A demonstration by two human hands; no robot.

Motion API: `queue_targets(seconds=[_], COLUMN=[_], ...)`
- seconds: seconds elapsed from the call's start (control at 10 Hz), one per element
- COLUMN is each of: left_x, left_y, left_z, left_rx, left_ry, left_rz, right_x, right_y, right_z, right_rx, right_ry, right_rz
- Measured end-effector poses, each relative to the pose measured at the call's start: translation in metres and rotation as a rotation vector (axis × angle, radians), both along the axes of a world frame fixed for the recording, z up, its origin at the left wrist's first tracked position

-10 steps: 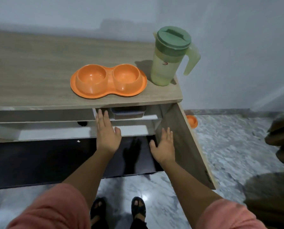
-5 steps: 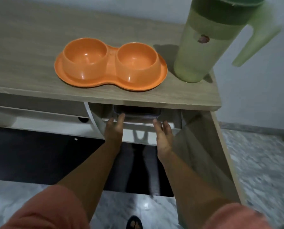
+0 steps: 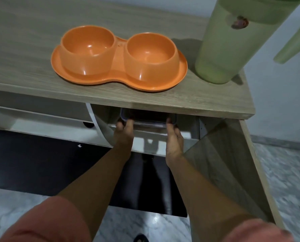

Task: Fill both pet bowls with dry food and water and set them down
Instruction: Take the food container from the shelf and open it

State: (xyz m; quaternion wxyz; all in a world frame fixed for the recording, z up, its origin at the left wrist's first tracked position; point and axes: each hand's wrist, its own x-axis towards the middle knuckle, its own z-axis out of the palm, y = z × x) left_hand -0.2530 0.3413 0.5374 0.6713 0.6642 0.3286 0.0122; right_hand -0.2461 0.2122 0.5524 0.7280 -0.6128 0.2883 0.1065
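Under the desk, both hands now gripping dark container, previously just reaching.

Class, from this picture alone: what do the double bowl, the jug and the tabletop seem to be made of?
Double bowl: likely glossy orange plastic; bright highlights on its smooth curves.
Jug: probably matte, translucent green plastic.
Tabletop: matte wood-grain surface, perhaps laminate; streaked grain, no shine.

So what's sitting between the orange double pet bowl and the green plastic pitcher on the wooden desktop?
Nothing: in the head view, only bare wooden desktop and the pitcher's shadow separate the orange double pet bowl from the green plastic pitcher.
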Motion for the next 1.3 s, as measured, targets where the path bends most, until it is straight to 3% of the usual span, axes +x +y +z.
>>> queue_targets(seconds=[0.2,0.4,0.8,1.1,1.3], left_x=[-0.025,-0.070,-0.183,-0.239,-0.212], left_y=[0.004,0.012,0.052,0.115,0.151], left_z=[0.003,0.013,0.061,0.194,0.274], left_rx=[-0.227,-0.458,-0.508,-0.527,-0.457], left_ry=[-0.052,-0.056,0.041,-0.148,-0.246], left_rz=[0.176,0.200,0.191,0.164,0.176], right_x=[-0.021,-0.061,-0.184,-0.234,-0.210], right_y=[0.002,0.005,0.036,0.102,0.137], right_z=[0.005,-0.002,0.056,0.185,0.257], right_rx=[0.010,0.072,0.088,0.072,0.122], right_ry=[0.070,0.124,0.120,-0.023,-0.150], right_rz=[-0.042,-0.114,-0.137,-0.064,-0.043])
